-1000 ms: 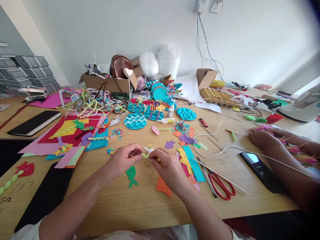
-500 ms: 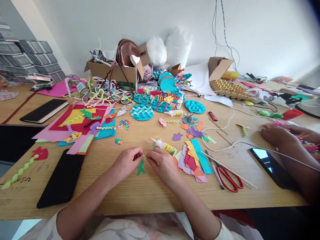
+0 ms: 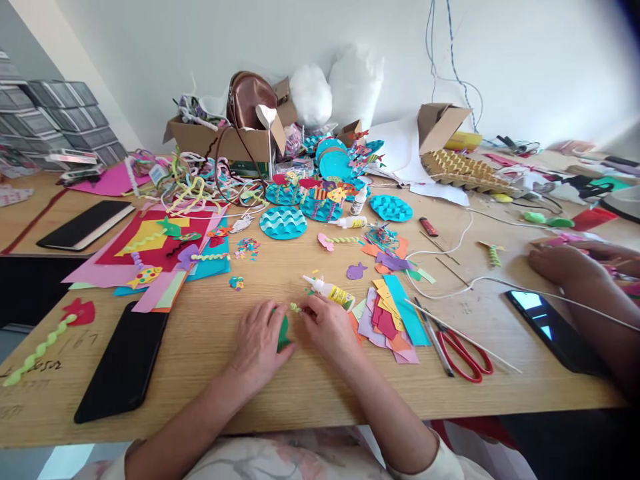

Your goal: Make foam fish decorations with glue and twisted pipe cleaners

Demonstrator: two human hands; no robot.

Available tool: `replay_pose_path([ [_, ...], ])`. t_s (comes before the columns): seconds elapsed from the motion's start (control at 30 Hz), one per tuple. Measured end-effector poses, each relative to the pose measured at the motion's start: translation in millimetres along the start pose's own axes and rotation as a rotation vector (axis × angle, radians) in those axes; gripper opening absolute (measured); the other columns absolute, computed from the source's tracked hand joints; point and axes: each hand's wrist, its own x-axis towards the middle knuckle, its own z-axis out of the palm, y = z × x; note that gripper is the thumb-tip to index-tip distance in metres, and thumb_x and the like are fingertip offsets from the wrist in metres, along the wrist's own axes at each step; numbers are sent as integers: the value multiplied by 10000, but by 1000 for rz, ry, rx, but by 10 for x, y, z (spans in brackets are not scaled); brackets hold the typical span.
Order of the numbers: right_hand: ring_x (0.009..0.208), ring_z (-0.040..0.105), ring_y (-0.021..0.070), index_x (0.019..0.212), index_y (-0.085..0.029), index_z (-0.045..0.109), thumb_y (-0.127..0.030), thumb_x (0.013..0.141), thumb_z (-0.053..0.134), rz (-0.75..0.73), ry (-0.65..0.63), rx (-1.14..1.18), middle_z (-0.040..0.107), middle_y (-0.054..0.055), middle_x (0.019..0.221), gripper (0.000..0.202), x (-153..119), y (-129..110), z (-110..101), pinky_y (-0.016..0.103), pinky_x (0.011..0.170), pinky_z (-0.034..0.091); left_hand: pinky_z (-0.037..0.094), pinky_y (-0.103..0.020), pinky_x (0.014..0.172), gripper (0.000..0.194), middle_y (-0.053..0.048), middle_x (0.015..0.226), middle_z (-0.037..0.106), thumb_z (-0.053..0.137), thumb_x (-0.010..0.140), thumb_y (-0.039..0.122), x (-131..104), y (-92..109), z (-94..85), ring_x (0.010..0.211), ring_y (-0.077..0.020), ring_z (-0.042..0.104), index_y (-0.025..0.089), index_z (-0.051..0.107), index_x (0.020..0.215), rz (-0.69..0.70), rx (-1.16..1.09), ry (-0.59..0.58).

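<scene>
My left hand rests low over the table with its fingers and thumb around a green paper fish cutout, covering part of it. Between the fingertips of my right hand is a short yellow-green twisted pipe cleaner; its far end is hidden in the fingers. Just beyond the right hand lies a glue bottle on its side, nozzle to the left. Beside that hand sits a pile of coloured paper scraps.
Red-handled scissors and a thin stick lie to the right, near a phone. Another person's hand works at the far right. A black phone-like slab and stacked coloured sheets lie left. Blue wavy discs stand behind.
My left hand has left the pipe cleaner and come down over the green fish. My right hand has moved slightly right, keeping the pipe cleaner.
</scene>
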Motion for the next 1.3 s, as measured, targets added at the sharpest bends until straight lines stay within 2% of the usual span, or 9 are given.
replay_pose_path([
  [0.1, 724, 573, 128, 789, -187, 632, -104, 796, 539, -5, -27, -18, 654, 15, 786, 125, -4, -20, -4, 204, 623, 361, 418, -468, 926, 487, -137, 1180, 546, 597, 697, 170, -1, 14, 18, 1096, -289, 496, 148, 501, 1174, 21, 28, -50],
  [0.2, 743, 581, 134, 777, -185, 639, -101, 800, 533, -33, -54, -27, 662, 22, 802, 137, -4, -32, -11, 210, 621, 363, 442, -454, 924, 499, -124, 1176, 553, 556, 687, 112, 3, -69, -28, 1090, -269, 514, 166, 497, 1180, 38, -30, -75],
  [0.27, 768, 588, 137, 778, -184, 649, -97, 804, 528, -54, -61, -26, 666, 27, 825, 151, -1, -31, -7, 212, 625, 368, 463, -440, 914, 473, -119, 1157, 563, 535, 697, 99, -4, -140, -74, 1077, -258, 530, 166, 504, 1165, 63, -84, -60],
  [0.43, 786, 592, 138, 793, -189, 675, -85, 804, 537, -123, -91, -45, 663, 29, 824, 173, 29, -11, 34, 210, 640, 384, 499, -382, 894, 347, -105, 1049, 617, 369, 794, 35, -53, -267, -148, 1006, -206, 574, 146, 570, 1055, 128, -157, 72],
  [0.63, 774, 592, 131, 782, -191, 686, -75, 802, 552, -158, -122, -38, 648, 15, 786, 178, 87, -4, 76, 202, 647, 384, 501, -360, 916, 461, -120, 1062, 643, 296, 757, -40, -84, -308, -131, 1036, -195, 581, 103, 580, 1090, 262, -137, 22],
  [0.8, 773, 589, 127, 779, -190, 686, -69, 798, 561, -198, -118, 24, 641, 8, 760, 175, 110, 21, 115, 199, 656, 387, 500, -362, 924, 503, -131, 1109, 631, 285, 747, -50, -98, -338, -87, 1067, -190, 571, 95, 546, 1152, 250, -147, -21],
  [0.97, 788, 591, 129, 786, -199, 686, -79, 803, 558, -188, -127, 23, 646, 7, 781, 176, 122, 28, 124, 200, 661, 390, 487, -375, 943, 527, -104, 1139, 618, 277, 776, -42, -102, -350, -91, 1095, -183, 550, 146, 532, 1198, 263, -130, -58],
  [1.3, 782, 580, 138, 786, -194, 684, -112, 827, 545, -169, -169, -69, 637, 18, 796, 166, 129, 5, 125, 213, 634, 372, 490, -388, 927, 395, -99, 1110, 599, 332, 886, 75, -97, -328, -59, 1061, -201, 537, 168, 550, 1202, 307, -102, -50],
])
